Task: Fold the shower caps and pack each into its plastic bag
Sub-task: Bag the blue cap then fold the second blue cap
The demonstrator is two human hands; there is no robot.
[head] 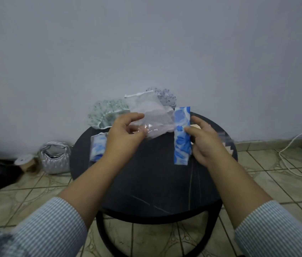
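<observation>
My right hand grips a blue-and-white shower cap folded into a long narrow strip, held upright above the round black table. My left hand pinches a clear plastic bag at its edge, just left of the strip. A second blue-and-white cap, packed in a clear bag, lies at the table's left edge behind my left wrist. Loose caps sit at the back: a green-patterned one, a pale pink one and a purple-dotted one.
A silver quilted handbag and a ribbon spool stand on the tiled floor left of the table. White cord lies on the floor at the right. A grey wall rises directly behind the table.
</observation>
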